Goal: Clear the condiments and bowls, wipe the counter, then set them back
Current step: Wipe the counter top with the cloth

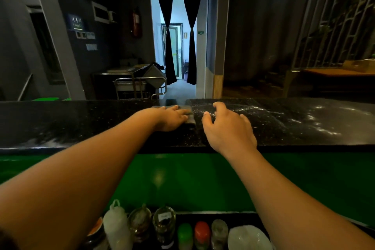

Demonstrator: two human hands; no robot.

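Observation:
My left hand (171, 117) lies flat on a grey cloth (189, 114) on the black speckled counter (81, 124), pressing it down. My right hand (227, 126) hovers just right of the cloth with its fingers loosely curled and nothing in it. Wet streaks shine on the counter to the right (308, 119). On a lower ledge near me stand the condiments: a white bagged bottle (116, 227), two glass jars (164, 223), a green-capped bottle (185, 233), a red-capped bottle (202, 232), a clear shaker (219, 231) and a white bowl (249, 238).
A green panel (182, 178) drops from the counter's near edge to the ledge. Beyond the counter stand a metal trolley (140, 87) and a doorway with dark tied curtains (176, 46). A wooden table (334, 73) sits far right.

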